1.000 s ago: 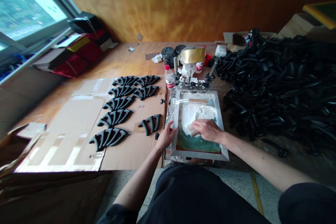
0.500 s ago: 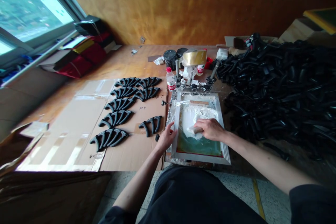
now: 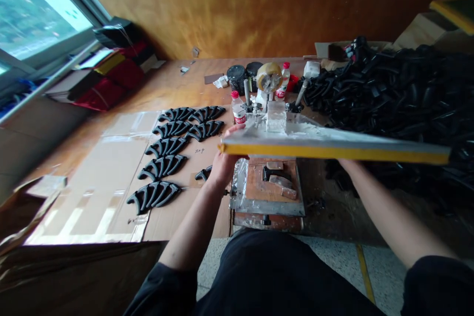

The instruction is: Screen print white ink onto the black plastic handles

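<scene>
While the person holds a flat frame (image 3: 333, 152) tilted up from the surface (image 3: 177, 79), I can see the left grip (image 3: 224, 160) wrapped around its left corner, fingers over the top and thumb beneath. The right forearm (image 3: 381, 207) runs up to the frame's near edge; its grip is hidden behind that edge, and I cannot tell whether it grasps. That edge is long, straight and yellow, and the frame's upper face is greyish and smeared with white. A pale, boxy block (image 3: 276, 117) shows just beyond the edge.

Below the frame lies a reddish-brown wooden board (image 3: 254, 180) with a scuffed rim. On it sits a black curved part (image 3: 266, 174), touching small, worn wooden blocks (image 3: 289, 192).

Left of the frame, brown cardboard (image 3: 99, 168) patched with shiny tape carries fanned rows of smooth black curved pieces (image 3: 163, 165). Right of the frame, a great glossy heap of similar black pieces (image 3: 388, 89) is piled up.

Beyond the frame stand metal posts (image 3: 247, 90), a golden tape roll (image 3: 269, 77), two dark tubs (image 3: 236, 79) and two clear plastic bottles (image 3: 239, 108) with red caps and red-and-white labels. What the tubs contain, I cannot make out.
</scene>
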The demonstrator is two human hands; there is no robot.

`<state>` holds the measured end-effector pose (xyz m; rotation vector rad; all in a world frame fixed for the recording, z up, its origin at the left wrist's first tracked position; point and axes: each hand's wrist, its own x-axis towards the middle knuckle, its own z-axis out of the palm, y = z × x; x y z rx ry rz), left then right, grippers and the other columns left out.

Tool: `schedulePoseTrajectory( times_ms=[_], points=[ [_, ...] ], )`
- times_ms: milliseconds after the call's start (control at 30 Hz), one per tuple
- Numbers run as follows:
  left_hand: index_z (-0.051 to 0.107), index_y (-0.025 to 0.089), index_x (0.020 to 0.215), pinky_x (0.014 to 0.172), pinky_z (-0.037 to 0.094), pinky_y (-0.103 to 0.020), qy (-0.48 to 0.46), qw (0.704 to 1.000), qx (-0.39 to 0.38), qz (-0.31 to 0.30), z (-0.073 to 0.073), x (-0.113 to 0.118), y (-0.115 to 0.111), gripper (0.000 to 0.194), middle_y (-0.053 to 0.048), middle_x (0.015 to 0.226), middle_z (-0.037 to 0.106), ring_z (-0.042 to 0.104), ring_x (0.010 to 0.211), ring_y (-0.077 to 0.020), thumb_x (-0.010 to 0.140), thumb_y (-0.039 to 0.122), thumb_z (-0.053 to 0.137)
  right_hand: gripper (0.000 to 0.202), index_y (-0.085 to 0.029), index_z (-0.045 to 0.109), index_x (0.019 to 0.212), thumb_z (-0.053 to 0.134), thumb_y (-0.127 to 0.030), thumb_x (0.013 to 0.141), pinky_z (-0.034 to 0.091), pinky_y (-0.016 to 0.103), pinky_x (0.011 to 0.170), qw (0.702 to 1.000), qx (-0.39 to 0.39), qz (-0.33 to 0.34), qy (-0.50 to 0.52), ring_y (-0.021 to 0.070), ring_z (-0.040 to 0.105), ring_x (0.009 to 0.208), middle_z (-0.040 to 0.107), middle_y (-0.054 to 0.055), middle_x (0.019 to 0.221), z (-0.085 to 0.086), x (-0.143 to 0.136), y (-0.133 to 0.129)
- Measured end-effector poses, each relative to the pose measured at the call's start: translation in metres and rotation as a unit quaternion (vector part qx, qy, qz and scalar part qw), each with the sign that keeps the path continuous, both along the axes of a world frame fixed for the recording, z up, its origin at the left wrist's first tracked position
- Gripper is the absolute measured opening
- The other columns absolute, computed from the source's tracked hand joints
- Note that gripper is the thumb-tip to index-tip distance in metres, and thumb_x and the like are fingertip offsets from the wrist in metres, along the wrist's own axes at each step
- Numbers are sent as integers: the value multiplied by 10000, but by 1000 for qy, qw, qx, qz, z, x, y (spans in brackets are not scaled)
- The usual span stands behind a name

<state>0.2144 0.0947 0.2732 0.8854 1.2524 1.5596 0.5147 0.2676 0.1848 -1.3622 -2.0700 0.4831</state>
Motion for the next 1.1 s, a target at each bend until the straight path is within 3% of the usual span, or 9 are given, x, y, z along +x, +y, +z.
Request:
schedulePoseTrajectory(
  times_ms=[100, 200, 333, 433, 500, 600, 833, 967, 1100],
  points=[
    [545, 198, 1168, 609, 487, -223, -39, 998, 21, 38, 1, 12, 17, 507, -66, 978, 651, 625, 779, -136, 876, 607, 474, 247, -179, 669, 819, 611, -415, 861, 488, 267, 700, 993, -38, 78, -79, 170, 607, 757, 664, 48, 831, -39, -25, -47],
    [527, 206, 1149, 579, 479, -209, -87, 990, -30, 102, -31, 38, 4, 495, -59, 989, 662, 634, 746, -123, 855, 604, 525, 151, -164, 629, 872, 643, -314, 853, 451, 315, 856, 967, -77, 150, -192, 227, 593, 977, 647, 112, 1007, -55, -61, -93],
    [568, 168, 1104, 598, 519, -274, -170, 944, -266, -96, -95, 81, -42, 574, -140, 1076, 686, 679, 822, -202, 815, 663, 538, 100, -154, 574, 967, 520, -229, 928, 439, 328, 800, 962, -90, 147, -211, 238, 583, 920, 648, 122, 943, -41, -92, -141],
    [573, 162, 1045, 655, 542, -301, -202, 926, -304, -93, -120, 88, -68, 542, -140, 1069, 688, 685, 873, -218, 843, 657, 486, 89, -181, 586, 907, 517, -229, 936, 440, 322, 825, 954, -23, 269, -128, 216, 569, 925, 639, 83, 927, -27, -97, -157],
    [552, 168, 1011, 614, 532, -273, -166, 941, -295, -20, -126, 68, -76, 503, -116, 1022, 698, 692, 799, -194, 830, 637, 522, 118, -197, 614, 876, 512, -203, 936, 445, 306, 833, 948, -7, 304, -91, 192, 573, 922, 640, 59, 931, -27, -83, -142],
    [520, 180, 983, 543, 504, -241, -38, 949, -298, 99, -137, 5, -88, 501, -86, 923, 718, 676, 644, -155, 815, 652, 521, 259, -210, 663, 1020, 479, -85, 887, 459, 313, 815, 974, -12, 172, -149, 204, 585, 953, 640, 88, 1066, -44, -27, -84],
    [544, 176, 733, 528, 499, -306, 231, 816, -518, 106, -193, -112, -120, 550, -96, 575, 636, 637, 538, -211, 912, 590, 229, 364, -251, 710, 995, 493, -77, 761, 448, 355, 750, 928, -89, 52, -358, 254, 604, 951, 642, 120, 1117, -93, 94, 5],
    [576, 175, 598, 524, 476, -348, 288, 793, -535, 48, -200, -122, -105, 572, -111, 450, 564, 599, 478, -254, 890, 581, 300, 234, -233, 681, 910, 551, -150, 734, 425, 334, 666, 955, -44, 30, -291, 223, 596, 787, 634, 85, 996, -63, 69, -12],
    [631, 152, 659, 525, 456, -345, 346, 782, -518, 23, -173, -133, -79, 449, -42, 345, 468, 543, 407, -238, 825, 540, 475, 210, -213, 662, 964, 559, -176, 785, 466, 320, 776, 989, -47, 123, -74, 202, 605, 835, 647, 40, 918, -35, 0, -52]
  ],
)
